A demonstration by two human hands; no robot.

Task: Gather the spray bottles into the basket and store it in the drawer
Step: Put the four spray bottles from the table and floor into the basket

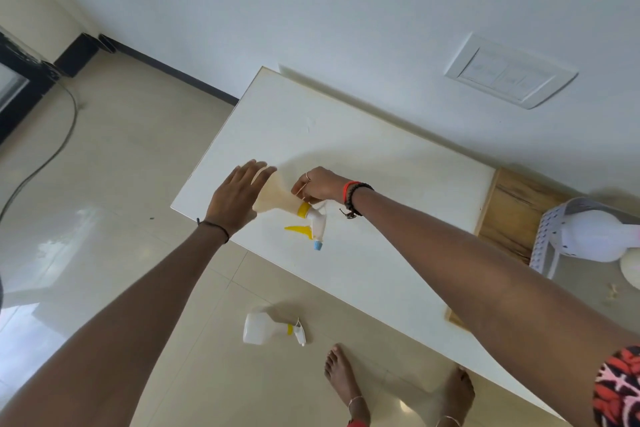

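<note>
A translucent spray bottle (277, 196) with a yellow collar, yellow trigger and blue nozzle lies tilted near the left edge of the white table top (363, 156). My right hand (320, 185) grips its neck. My left hand (237, 198) rests flat against the bottle's body, fingers apart. A second white spray bottle (263, 328) lies on its side on the floor below the table edge. At the far right a white perforated basket (550, 236) holds another white bottle (595, 239).
A wooden open drawer or shelf (512, 215) shows beside the table at the right. My bare feet (346, 381) stand on the glossy tiled floor. A cable (65, 135) runs across the floor at left. A switch plate (509, 71) is on the wall.
</note>
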